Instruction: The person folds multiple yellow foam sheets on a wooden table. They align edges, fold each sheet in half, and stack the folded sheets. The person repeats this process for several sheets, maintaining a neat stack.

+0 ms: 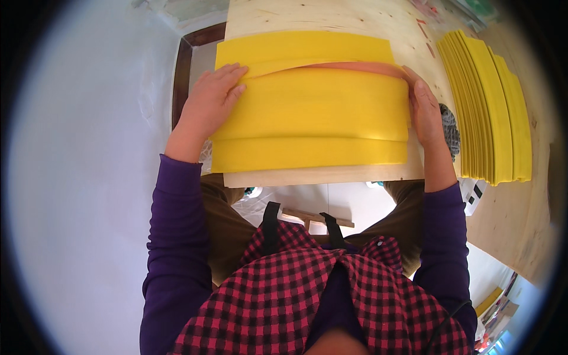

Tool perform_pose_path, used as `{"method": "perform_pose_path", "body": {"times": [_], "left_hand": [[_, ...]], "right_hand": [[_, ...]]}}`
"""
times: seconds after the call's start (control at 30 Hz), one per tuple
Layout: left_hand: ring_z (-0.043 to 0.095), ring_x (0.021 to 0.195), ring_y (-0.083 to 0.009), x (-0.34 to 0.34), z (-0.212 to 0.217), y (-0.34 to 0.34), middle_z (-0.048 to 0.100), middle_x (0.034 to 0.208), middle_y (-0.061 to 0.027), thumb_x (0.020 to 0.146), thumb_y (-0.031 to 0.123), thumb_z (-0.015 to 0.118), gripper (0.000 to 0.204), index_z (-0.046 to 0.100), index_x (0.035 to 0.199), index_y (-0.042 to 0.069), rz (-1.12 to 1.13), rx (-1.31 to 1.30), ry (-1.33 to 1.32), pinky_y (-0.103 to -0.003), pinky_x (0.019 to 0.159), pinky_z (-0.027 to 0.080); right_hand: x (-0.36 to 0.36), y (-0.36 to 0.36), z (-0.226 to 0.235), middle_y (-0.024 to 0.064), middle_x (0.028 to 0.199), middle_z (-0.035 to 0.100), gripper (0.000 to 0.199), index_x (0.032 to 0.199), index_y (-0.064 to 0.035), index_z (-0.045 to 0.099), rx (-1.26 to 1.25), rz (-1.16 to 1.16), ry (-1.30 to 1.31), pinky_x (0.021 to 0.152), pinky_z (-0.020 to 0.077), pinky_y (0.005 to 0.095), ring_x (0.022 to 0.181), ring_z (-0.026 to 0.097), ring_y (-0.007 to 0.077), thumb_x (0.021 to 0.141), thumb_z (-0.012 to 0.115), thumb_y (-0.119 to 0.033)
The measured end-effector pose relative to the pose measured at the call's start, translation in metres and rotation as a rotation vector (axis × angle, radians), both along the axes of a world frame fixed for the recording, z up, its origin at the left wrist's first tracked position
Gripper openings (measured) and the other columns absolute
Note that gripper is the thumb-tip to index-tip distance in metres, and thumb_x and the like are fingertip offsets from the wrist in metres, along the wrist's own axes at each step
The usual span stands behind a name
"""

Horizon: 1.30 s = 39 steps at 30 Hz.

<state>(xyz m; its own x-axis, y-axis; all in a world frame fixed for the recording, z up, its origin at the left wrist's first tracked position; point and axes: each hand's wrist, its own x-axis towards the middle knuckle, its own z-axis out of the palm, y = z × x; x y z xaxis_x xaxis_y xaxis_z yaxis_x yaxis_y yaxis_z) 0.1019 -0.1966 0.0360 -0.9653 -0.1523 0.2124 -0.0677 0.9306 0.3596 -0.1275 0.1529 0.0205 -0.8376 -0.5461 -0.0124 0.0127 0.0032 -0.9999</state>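
A wide yellow sheet (319, 106) lies folded across the table in front of me, with a flap along its near side. Its far fold is raised, and an orange strip (361, 67) shows in the gap, widest toward the right. My left hand (212, 105) rests on the left end of the fold, fingers stretched flat on the yellow surface and thumb apart. At the right end, my right hand (426, 109) is closed on the sheet's edge, its thumb toward me; the fingertips are partly hidden behind the edge.
A stack of folded yellow sheets (485, 112) stands to the right on the wooden table (296, 13). A dark grey knitted-looking item (449, 131) lies beside my right wrist. The table's near edge (319, 176) runs above my knees; a white wall (89, 177) rises at left.
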Motion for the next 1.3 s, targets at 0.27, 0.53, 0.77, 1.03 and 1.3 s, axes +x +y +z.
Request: {"method": "perform_pose_path", "body": {"times": [0.27, 0.53, 0.77, 1.03, 1.3], "left_hand": [[0.051, 0.120, -0.0313, 0.004, -0.004, 0.000, 0.058, 0.128, -0.0128, 0.090, 0.011, 0.056, 0.033, 0.058, 0.123, 0.007, -0.042, -0.081, 0.063, -0.044, 0.107, 0.034], [0.056, 0.112, -0.0289, 0.004, -0.005, 0.004, 0.062, 0.116, -0.0113, 0.082, 0.011, 0.063, 0.029, 0.063, 0.111, 0.006, -0.070, -0.124, 0.146, -0.043, 0.102, 0.039], [0.057, 0.107, -0.0304, 0.005, -0.002, 0.006, 0.063, 0.111, -0.0119, 0.077, 0.009, 0.067, 0.028, 0.064, 0.105, 0.005, -0.092, -0.113, 0.212, -0.041, 0.097, 0.042], [0.057, 0.102, -0.0307, 0.000, 0.005, 0.017, 0.063, 0.105, -0.0111, 0.073, 0.014, 0.072, 0.032, 0.064, 0.103, 0.005, -0.094, -0.078, 0.282, -0.040, 0.088, 0.047], [0.039, 0.132, -0.0333, -0.006, -0.008, 0.052, 0.045, 0.139, -0.0163, 0.088, 0.027, 0.062, 0.054, 0.046, 0.134, 0.005, -0.073, -0.147, 0.095, -0.042, 0.112, 0.028]], "right_hand": [[-0.001, -0.001, 0.008, 0.0066, 0.131, 0.054, 0.036, 0.128, -0.0055, 0.055, 0.176, -0.045, 0.274, 0.105, 0.0335, 0.0302, 0.123, 0.047, 0.0175, 0.099, 0.050, -0.027], [0.017, -0.028, 0.013, 0.0132, 0.133, 0.053, 0.038, 0.122, -0.0072, 0.058, 0.441, 0.055, 1.048, 0.108, 0.0338, 0.0395, 0.129, 0.044, 0.0315, 0.085, 0.065, -0.013], [0.029, -0.043, 0.012, 0.0082, 0.127, 0.058, 0.034, 0.117, -0.0106, 0.062, 0.600, 0.132, 1.208, 0.107, 0.0357, 0.0444, 0.124, 0.049, 0.0280, 0.083, 0.065, -0.012], [0.030, -0.045, 0.005, 0.0047, 0.112, 0.067, 0.018, 0.102, -0.0105, 0.068, 0.592, 0.102, 1.277, 0.101, 0.0422, 0.0427, 0.113, 0.059, 0.0250, 0.085, 0.063, -0.011], [0.032, -0.048, 0.004, 0.0065, 0.104, 0.069, 0.014, 0.094, -0.0074, 0.068, 0.508, 0.084, 1.324, 0.091, 0.0484, 0.0382, 0.104, 0.063, 0.0261, 0.080, 0.066, -0.005]]}}
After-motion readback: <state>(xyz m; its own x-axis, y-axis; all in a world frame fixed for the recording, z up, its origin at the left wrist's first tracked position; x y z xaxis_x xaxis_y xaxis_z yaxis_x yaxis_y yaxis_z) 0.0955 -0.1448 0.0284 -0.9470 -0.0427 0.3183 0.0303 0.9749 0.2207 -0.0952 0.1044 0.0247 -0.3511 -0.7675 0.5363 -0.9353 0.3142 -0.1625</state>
